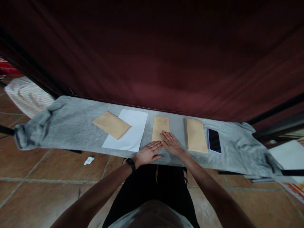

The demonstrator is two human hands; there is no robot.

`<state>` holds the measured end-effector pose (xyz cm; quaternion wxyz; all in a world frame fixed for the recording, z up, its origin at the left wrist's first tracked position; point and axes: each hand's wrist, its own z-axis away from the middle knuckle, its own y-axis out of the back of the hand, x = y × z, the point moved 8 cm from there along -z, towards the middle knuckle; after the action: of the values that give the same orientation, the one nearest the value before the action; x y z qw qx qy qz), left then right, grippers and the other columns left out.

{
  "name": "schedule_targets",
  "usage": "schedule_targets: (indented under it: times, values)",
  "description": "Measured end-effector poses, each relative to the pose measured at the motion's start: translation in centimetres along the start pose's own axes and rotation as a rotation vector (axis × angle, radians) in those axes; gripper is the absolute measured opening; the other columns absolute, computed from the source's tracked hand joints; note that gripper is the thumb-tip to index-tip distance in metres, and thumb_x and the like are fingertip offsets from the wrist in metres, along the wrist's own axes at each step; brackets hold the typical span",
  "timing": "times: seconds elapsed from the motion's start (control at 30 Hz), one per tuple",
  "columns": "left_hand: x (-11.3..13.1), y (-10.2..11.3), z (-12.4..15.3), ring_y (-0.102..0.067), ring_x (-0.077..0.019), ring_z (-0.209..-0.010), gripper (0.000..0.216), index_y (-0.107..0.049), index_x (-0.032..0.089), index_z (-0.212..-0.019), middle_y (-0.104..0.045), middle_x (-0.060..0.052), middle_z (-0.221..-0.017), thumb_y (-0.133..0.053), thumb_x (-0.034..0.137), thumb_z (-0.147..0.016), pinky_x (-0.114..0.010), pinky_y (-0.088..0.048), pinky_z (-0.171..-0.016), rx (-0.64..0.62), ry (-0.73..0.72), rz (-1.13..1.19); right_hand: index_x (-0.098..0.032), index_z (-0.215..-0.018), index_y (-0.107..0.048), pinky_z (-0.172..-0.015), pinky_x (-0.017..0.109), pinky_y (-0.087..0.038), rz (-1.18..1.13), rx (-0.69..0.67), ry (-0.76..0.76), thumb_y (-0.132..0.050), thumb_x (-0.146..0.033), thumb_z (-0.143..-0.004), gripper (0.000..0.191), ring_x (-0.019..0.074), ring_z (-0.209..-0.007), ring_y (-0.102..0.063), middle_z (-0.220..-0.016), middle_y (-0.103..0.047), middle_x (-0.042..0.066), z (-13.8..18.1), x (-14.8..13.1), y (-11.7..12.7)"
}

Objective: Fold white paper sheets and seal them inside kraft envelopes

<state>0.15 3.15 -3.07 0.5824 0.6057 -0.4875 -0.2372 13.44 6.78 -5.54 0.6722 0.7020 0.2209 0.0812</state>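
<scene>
A brown paper envelope (160,124) lies upright in front of me on a grey cloth. My right hand (171,144) rests flat on its lower part, fingers stretched out. Beside it, my left hand (147,154), with a black band on the wrist, lies flat at the envelope's lower left edge, its fingertips meeting the right hand's fingers. To the left, another brown envelope (111,124) lies slanted across white paper (135,125). A stack of brown envelopes (196,135) sits to the right. The lower end of the middle envelope is hidden under my hands.
The grey cloth (78,126) covers a long narrow surface. A phone (214,141) lies right of the stack. Behind the surface hangs a dark red curtain (152,63). A striped cloth (29,95) is at far left, and a crumpled white scrap (89,160) lies on the tiled floor.
</scene>
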Motion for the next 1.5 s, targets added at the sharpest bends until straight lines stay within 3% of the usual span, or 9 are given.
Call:
schedule_targets:
  times: [0.33,0.57,0.7,0.83,0.97,1.1,1.3,1.5]
  values:
    - [0.8,-1.1,0.4,-0.032,-0.0248,-0.15,0.063,-0.036,0.009,-0.152,-0.039,-0.018,-0.159,-0.047,0.045,-0.102,-0.04,-0.025,-0.125,-0.015,0.005,-0.149,-0.014,-0.16,-0.025,-0.126,0.046,-0.025,0.021,0.053,0.011,-0.032,-0.043,-0.107,0.061,0.0232,-0.152,-0.028,-0.164,-0.029,0.01,5.6,-2.3,0.3]
    - [1.4,-1.1,0.4,-0.032,-0.0251,-0.15,0.062,-0.034,0.008,-0.153,-0.037,-0.018,-0.16,-0.044,0.044,-0.103,-0.039,-0.022,-0.125,-0.03,0.035,-0.202,-0.017,-0.16,-0.024,-0.124,0.048,-0.029,0.025,0.113,0.008,-0.037,-0.038,-0.106,0.06,0.0238,-0.148,-0.036,-0.161,-0.036,0.009,7.2,-3.1,0.9]
    - [1.7,-0.9,0.1,-0.035,-0.0263,-0.149,0.06,-0.035,0.008,-0.152,-0.041,-0.019,-0.158,-0.042,0.042,-0.103,-0.041,-0.024,-0.124,-0.037,0.063,-0.181,-0.018,-0.159,-0.028,-0.123,0.049,-0.029,-0.024,0.128,0.002,-0.039,-0.037,-0.105,0.059,0.0242,-0.146,-0.04,-0.159,-0.04,0.009,7.2,-3.2,1.4]
    - [1.7,0.0,-1.0,-0.046,-0.0261,-0.141,0.053,-0.046,0.013,-0.145,-0.054,-0.016,-0.148,-0.039,0.045,-0.104,-0.042,-0.032,-0.12,-0.026,0.091,-0.099,-0.02,-0.159,-0.03,-0.123,0.049,-0.029,-0.077,0.116,-0.013,-0.04,-0.037,-0.104,0.058,0.0243,-0.146,-0.041,-0.159,-0.04,0.008,7.0,-3.1,1.5]
    - [0.5,0.9,-3.4,-0.048,-0.0229,-0.14,0.047,-0.053,0.015,-0.14,-0.058,-0.013,-0.144,-0.029,0.04,-0.107,-0.041,-0.033,-0.12,0.026,0.148,-0.027,-0.018,-0.154,-0.039,-0.123,0.05,-0.029,-0.099,0.12,-0.028,-0.04,-0.038,-0.104,0.054,0.0245,-0.145,-0.042,-0.158,-0.043,0.009,7.0,-3.0,1.5]
    - [-1.6,0.4,-6.3,-0.031,-0.0209,-0.15,0.052,-0.044,0.013,-0.148,-0.043,-0.011,-0.158,-0.027,0.04,-0.107,-0.04,-0.021,-0.125,0.04,0.164,-0.036,-0.015,-0.149,-0.048,-0.124,0.049,-0.028,-0.094,0.115,-0.055,-0.041,-0.039,-0.104,0.051,0.0247,-0.144,-0.044,-0.152,-0.05,0.012,6.8,-3.0,1.4]
    - [-4.7,-1.9,-9.6,-0.022,-0.0225,-0.154,0.053,-0.042,0.014,-0.151,-0.035,-0.011,-0.162,-0.029,0.038,-0.106,-0.045,-0.015,-0.125,-0.059,0.178,-0.06,-0.017,-0.155,-0.037,-0.124,0.049,-0.028,-0.097,0.102,-0.056,-0.042,-0.039,-0.104,0.056,0.0242,-0.146,-0.041,-0.158,-0.043,0.009,6.7,-3.1,1.6]
    - [-6.9,-1.7,-11.8,-0.023,-0.0229,-0.153,0.055,-0.04,0.016,-0.153,-0.035,-0.009,-0.163,-0.027,0.039,-0.105,-0.046,-0.016,-0.125,-0.053,0.194,-0.05,-0.018,-0.155,-0.038,-0.123,0.049,-0.03,-0.115,0.128,-0.034,-0.043,-0.038,-0.103,0.055,0.0248,-0.145,-0.042,-0.156,-0.045,0.01,6.7,-3.3,2.2]
